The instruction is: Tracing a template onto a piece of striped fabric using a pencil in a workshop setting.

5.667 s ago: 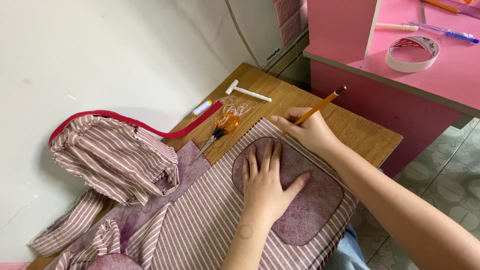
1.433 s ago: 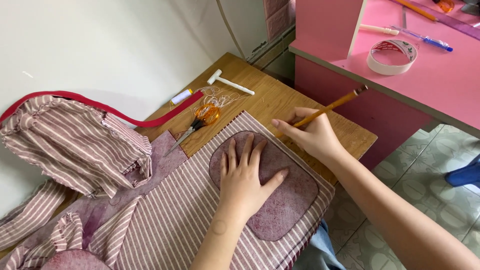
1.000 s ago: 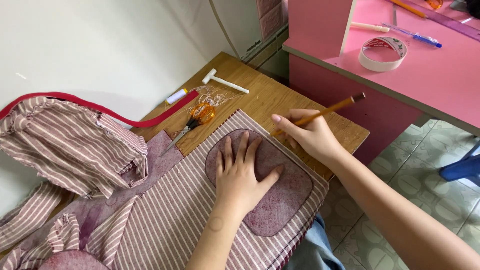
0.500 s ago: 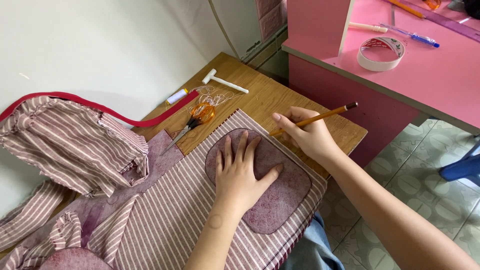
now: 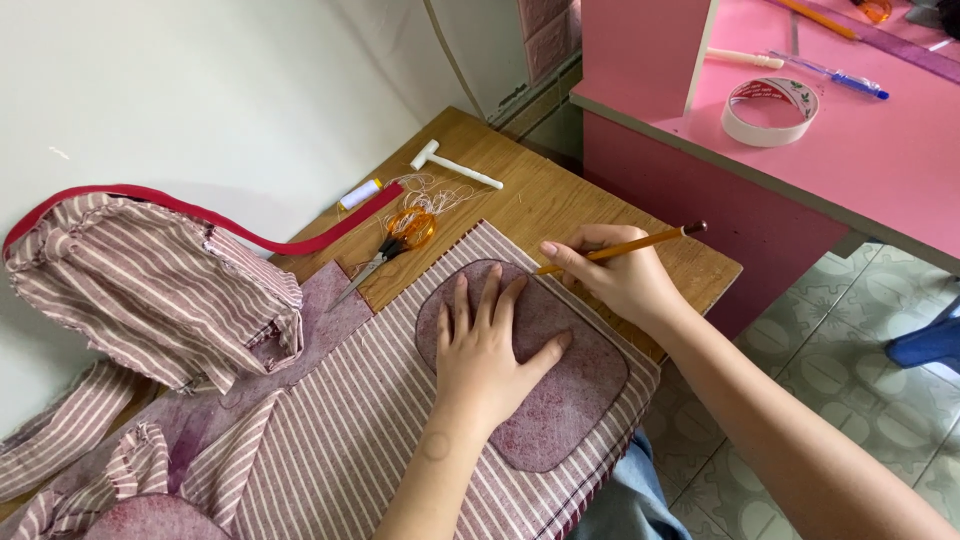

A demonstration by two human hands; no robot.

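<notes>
While our right hand [image 5: 625, 280] pinches pencil [image 5: 620, 246] in closed fingers, tip sits at upper right edge of rounded maroon pattern piece [image 5: 560, 385]; pencil's long axis runs up-right, away from piece; our left hand [image 5: 490, 350] lies flat, fingers spread, on piece over striped fabric [image 5: 350, 430]; scissors [image 5: 395, 245] well apart, up-left on wooden table [image 5: 560, 200].
</notes>
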